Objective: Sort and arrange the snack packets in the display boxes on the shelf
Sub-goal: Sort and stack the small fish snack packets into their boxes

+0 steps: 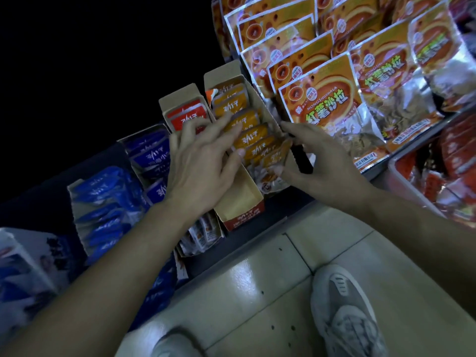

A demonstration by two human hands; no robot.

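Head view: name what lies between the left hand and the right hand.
In the head view, the row of orange packets standing in their open display box lies between the left hand and the right hand.

A shop, a low shelf (257, 240) with open display boxes (239, 199) of same small snack packets (247, 140), rows of identical large bags (322, 99) beside, tiled floor (257, 292) below.

Arms extended; left hand (203, 161) splayed flat, right hand (318, 167) fingers loosely spread.
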